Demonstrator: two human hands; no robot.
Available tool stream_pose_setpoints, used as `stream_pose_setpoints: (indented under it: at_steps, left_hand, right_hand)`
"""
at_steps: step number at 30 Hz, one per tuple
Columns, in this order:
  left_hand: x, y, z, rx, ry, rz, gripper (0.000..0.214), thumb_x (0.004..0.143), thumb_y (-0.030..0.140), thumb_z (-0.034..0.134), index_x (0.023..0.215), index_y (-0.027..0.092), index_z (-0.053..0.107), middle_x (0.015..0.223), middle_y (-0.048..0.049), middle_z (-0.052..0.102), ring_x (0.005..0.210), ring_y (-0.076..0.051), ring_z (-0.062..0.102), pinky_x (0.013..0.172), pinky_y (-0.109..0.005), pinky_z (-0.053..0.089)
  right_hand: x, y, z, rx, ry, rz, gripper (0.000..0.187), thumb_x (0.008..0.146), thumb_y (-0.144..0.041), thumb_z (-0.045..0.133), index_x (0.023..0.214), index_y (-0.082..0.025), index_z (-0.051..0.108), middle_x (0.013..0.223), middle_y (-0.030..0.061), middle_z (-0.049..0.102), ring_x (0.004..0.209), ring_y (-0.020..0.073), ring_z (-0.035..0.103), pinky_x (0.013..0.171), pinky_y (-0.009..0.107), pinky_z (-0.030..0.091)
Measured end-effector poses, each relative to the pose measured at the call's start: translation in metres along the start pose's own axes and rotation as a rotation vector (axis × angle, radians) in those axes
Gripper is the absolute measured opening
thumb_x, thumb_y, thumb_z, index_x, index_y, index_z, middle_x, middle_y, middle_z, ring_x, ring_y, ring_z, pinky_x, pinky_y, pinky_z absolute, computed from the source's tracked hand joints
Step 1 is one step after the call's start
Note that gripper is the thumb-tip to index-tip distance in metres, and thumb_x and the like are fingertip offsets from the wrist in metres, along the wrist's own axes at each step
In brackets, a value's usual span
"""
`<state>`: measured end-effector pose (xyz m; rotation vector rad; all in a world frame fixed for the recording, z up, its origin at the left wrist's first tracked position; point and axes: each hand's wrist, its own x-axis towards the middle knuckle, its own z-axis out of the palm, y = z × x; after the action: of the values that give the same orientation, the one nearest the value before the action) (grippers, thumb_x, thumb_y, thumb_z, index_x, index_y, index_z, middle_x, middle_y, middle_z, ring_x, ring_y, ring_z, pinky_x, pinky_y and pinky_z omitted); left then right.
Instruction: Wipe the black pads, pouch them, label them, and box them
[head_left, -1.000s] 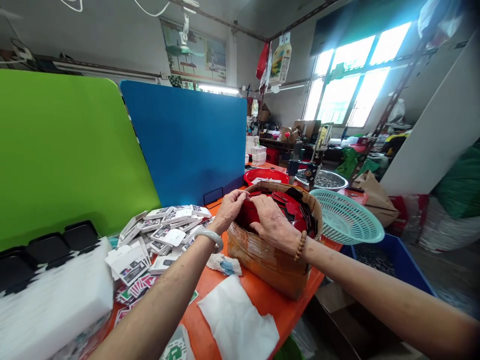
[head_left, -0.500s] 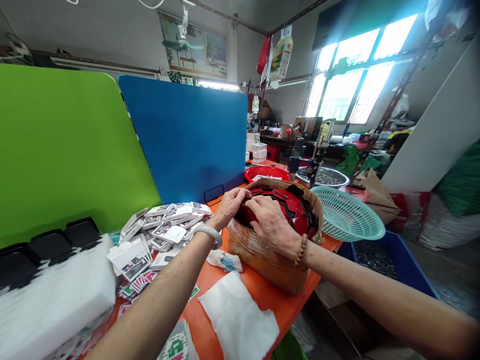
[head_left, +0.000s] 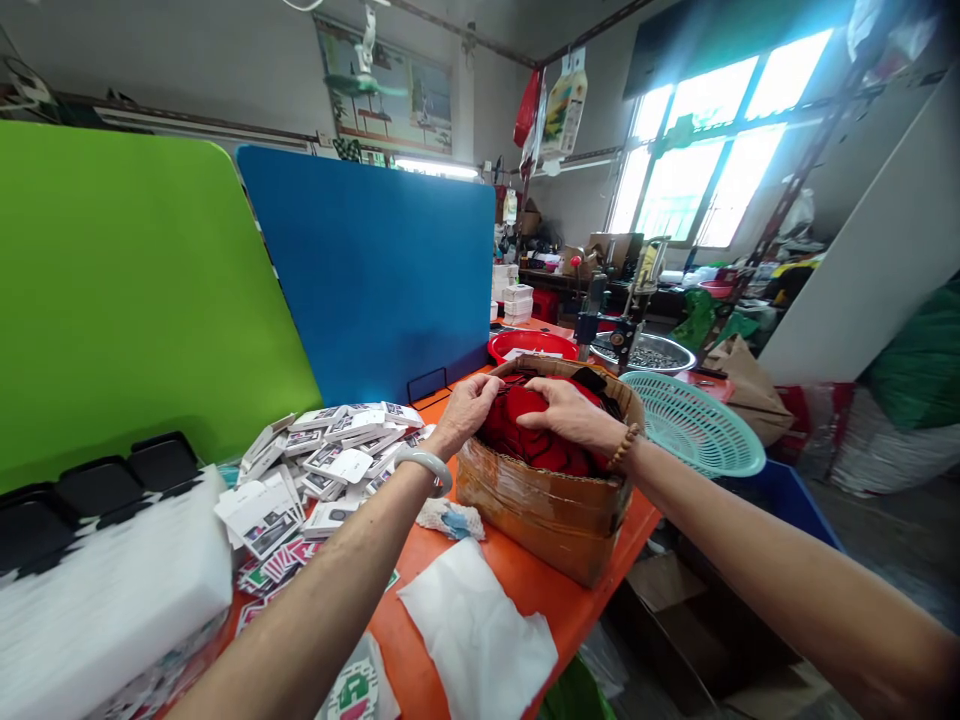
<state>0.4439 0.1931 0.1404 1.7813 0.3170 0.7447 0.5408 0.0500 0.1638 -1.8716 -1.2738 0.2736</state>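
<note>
A taped cardboard box (head_left: 536, 510) stands on the orange table, filled with glossy red and black flat pieces (head_left: 559, 450). My left hand (head_left: 474, 408) is at the box's left rim, thumb and fingertips pinched together; what lies between them is too small to make out. Over the contents, my right hand (head_left: 576, 415) has its thumb and fingers curled around the edge of a red piece (head_left: 521, 402). Its far fingertips are partly hidden among the pieces.
Left of the box lies a heap of small white printed boxes (head_left: 352, 440), with white foam (head_left: 112, 590) nearer me. A cloth (head_left: 450, 520) and white sheet (head_left: 480, 630) lie in front. A green basket (head_left: 697, 425) sits right; blue and green panels (head_left: 375, 280) stand behind.
My right hand has drawn back to the right from beside my left hand, uncovering more red pieces. My left hand stays at the box's left rim.
</note>
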Motion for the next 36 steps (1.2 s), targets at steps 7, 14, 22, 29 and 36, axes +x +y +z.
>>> stream_pose_setpoints:
  at_steps: [7, 14, 22, 29, 36]
  left_hand:
    - [-0.007, 0.010, 0.018, -0.127, 0.203, 0.004, 0.021, 0.085, 0.033, 0.054, 0.093, 0.015, 0.062, 0.090, -0.0054, 0.068, 0.081, -0.015, 0.059, 0.075, -0.024, 0.045]
    - [-0.003, 0.015, 0.031, -0.295, 0.205, -0.152, 0.031, 0.085, 0.042, 0.057, 0.104, 0.017, 0.056, 0.107, -0.0095, 0.066, 0.095, -0.016, 0.061, 0.080, -0.025, 0.047]
    - [-0.002, 0.024, 0.041, -0.505, 0.017, -0.269, 0.028, 0.091, 0.041, 0.049, 0.097, 0.017, 0.061, 0.088, -0.0071, 0.071, 0.072, -0.014, 0.066, 0.071, -0.028, 0.053]
    - [0.001, 0.022, 0.036, -0.517, -0.020, -0.229, 0.031, 0.086, 0.046, 0.056, 0.086, 0.016, 0.064, 0.078, -0.0052, 0.071, 0.066, -0.014, 0.063, 0.067, -0.027, 0.052]
    - [0.000, 0.020, 0.036, -0.467, 0.010, -0.232, 0.042, 0.087, 0.053, 0.050, 0.084, 0.016, 0.069, 0.071, -0.0060, 0.070, 0.069, -0.018, 0.064, 0.067, -0.027, 0.051]
  right_hand:
    - [0.015, 0.024, -0.016, 0.776, 0.133, 0.218, 0.034, 0.054, -0.019, 0.080, 0.082, -0.017, 0.061, 0.068, -0.0024, 0.066, 0.058, 0.0117, 0.060, 0.062, 0.027, 0.053]
    - [0.017, 0.030, -0.025, 0.906, 0.189, 0.261, 0.032, 0.054, -0.012, 0.082, 0.079, -0.017, 0.062, 0.077, 0.0008, 0.072, 0.068, 0.0144, 0.066, 0.072, 0.029, 0.057]
    - [0.015, 0.015, -0.024, 0.861, 0.165, 0.174, 0.040, 0.054, -0.023, 0.084, 0.086, -0.018, 0.060, 0.077, 0.0008, 0.071, 0.073, 0.0173, 0.067, 0.072, 0.032, 0.056]
    - [0.018, 0.005, -0.016, 0.923, 0.122, 0.146, 0.042, 0.053, -0.014, 0.082, 0.087, -0.020, 0.058, 0.076, -0.0032, 0.069, 0.069, 0.0134, 0.064, 0.072, 0.028, 0.054]
    - [0.013, 0.008, -0.009, 0.969, 0.102, 0.136, 0.039, 0.048, -0.016, 0.085, 0.079, -0.018, 0.060, 0.072, -0.0019, 0.069, 0.067, 0.0138, 0.063, 0.069, 0.027, 0.053]
